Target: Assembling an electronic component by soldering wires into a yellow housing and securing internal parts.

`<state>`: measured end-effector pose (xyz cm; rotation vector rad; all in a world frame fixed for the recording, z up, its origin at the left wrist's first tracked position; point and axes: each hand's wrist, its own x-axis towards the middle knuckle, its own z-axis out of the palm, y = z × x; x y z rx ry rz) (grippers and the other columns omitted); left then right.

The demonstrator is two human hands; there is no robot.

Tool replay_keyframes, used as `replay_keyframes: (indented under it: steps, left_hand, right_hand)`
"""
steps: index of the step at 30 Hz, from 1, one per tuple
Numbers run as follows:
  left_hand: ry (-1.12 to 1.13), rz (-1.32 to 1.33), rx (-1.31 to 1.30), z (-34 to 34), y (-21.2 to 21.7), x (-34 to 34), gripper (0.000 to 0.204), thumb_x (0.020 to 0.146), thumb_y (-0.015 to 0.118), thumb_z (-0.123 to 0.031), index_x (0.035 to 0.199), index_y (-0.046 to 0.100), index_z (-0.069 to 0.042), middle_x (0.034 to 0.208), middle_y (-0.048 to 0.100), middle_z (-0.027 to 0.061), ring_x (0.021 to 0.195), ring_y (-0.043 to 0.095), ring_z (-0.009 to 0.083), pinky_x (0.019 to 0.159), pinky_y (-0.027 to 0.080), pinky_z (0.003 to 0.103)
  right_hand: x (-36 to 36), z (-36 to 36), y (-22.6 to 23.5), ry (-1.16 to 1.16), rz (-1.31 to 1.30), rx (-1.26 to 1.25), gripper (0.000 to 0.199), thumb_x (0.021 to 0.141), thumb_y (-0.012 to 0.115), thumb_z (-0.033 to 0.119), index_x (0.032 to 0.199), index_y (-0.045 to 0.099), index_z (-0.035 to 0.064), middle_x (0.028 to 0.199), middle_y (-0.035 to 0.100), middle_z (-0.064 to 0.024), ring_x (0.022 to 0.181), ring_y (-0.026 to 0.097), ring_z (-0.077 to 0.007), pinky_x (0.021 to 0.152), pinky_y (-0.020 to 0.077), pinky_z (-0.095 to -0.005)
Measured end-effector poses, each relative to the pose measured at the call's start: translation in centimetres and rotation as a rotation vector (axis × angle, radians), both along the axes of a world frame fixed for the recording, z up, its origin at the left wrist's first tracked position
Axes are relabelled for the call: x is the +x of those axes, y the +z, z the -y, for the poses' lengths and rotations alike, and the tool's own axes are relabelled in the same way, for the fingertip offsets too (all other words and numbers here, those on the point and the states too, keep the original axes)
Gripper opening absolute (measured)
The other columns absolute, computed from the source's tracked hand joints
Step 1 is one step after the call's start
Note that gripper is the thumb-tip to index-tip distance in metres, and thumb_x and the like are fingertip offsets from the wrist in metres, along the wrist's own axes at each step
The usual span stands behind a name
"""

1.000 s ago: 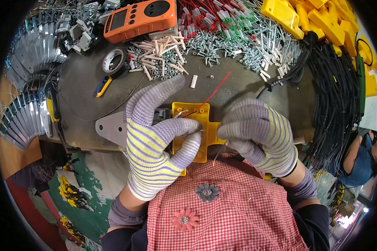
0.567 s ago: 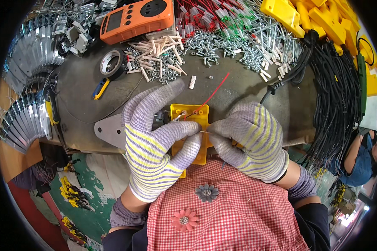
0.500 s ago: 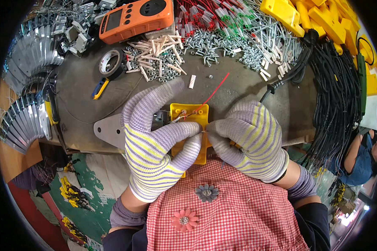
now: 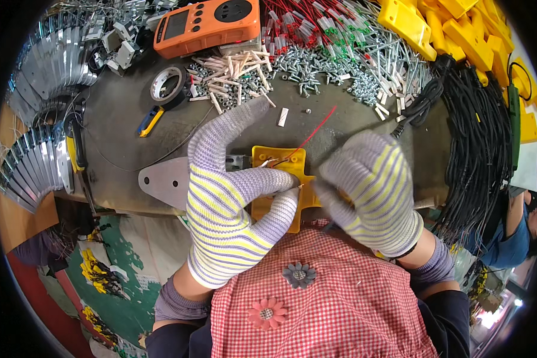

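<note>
Toward three o'clock moved the right hand [image 4: 373, 191], grasp unclear; the left hand [image 4: 222, 209] pinched a wire tip [image 4: 301, 185], probably steadying it.

Left glove [image 4: 230, 221]: yellow, purple-grey and white stripes; mostly purple-grey toward the tips.
Right glove [image 4: 379, 191]: same striping, purple-grey toward the tips.
Housing [image 4: 308, 197]: plain yellow.
Loose wire [image 4: 317, 128]: red.
Flat plate [image 4: 160, 179]: plain silver-grey.
Meter [image 4: 206, 37]: orange case, dark screen [image 4: 176, 24], black round socket [image 4: 232, 11].
Tape roll [image 4: 176, 98]: black, white core.
Cutter [image 4: 150, 122]: blue and yellow.
Cable bundle [image 4: 480, 137]: black.
Apron [image 4: 346, 292]: red-and-white check.
Upper flower [image 4: 299, 275]: dark grey.
Lower flower [image 4: 267, 313]: coral pink.
Floor [image 4: 110, 310]: green, pale patches.
</note>
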<state>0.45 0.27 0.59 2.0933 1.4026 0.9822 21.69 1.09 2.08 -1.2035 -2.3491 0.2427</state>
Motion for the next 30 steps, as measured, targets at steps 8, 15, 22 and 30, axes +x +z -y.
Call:
replay_keyframes:
  steps: [8,15,22,30]
  left_hand:
    - [-0.047,-0.15,0.151,-0.3,1.8,-0.7,0.017,0.063,0.078,-0.005,0.08,0.074,-0.007,0.139,0.057,0.0179,0.123,0.058,0.0328,0.096,0.051,0.039]
    - [-0.36,0.256,-0.408,-2.7,0.9,-1.6,0.014,0.062,0.078,-0.005,0.073,0.07,-0.003,0.135,0.061,0.0169,0.125,0.056,0.0319,0.104,0.045,0.04]
    - [-0.074,-0.201,0.202,-0.3,0.4,-0.8,0.019,0.065,0.077,-0.012,0.082,0.07,-0.011,0.134,0.061,0.0161,0.122,0.053,0.0387,0.106,0.039,0.051]
    - [-0.165,0.029,-0.072,-0.9,0.2,-1.2,0.014,0.07,0.073,-0.001,0.082,0.067,-0.004,0.134,0.056,0.0189,0.12,0.057,0.0321,0.099,0.051,0.041]
  right_hand:
    - [-0.8,-0.4,0.2,0.035,-0.409,-0.469,0.018,0.08,0.077,0.014,0.093,0.067,0.0059,0.079,0.064,-0.0099,0.075,0.063,-0.0309,0.07,0.0501,-0.0432]
    - [-1.0,-1.5,-0.8,0.484,-0.036,0.307,0.026,0.056,0.061,0.034,0.071,0.058,0.0128,0.072,0.051,-0.0008,0.074,0.058,-0.0228,0.065,0.0482,-0.038]
    - [-1.4,-1.3,0.5,0.007,-0.481,-0.665,0.013,0.071,0.071,0.002,0.079,0.062,0.0054,0.07,0.06,-0.01,0.067,0.06,-0.0328,0.065,0.0493,-0.0424]
    - [-0.3,-1.9,0.8,0.326,-0.155,-0.012,0.019,0.075,0.08,0.017,0.084,0.067,0.0063,0.077,0.063,-0.0096,0.074,0.063,-0.0314,0.068,0.0507,-0.0413]
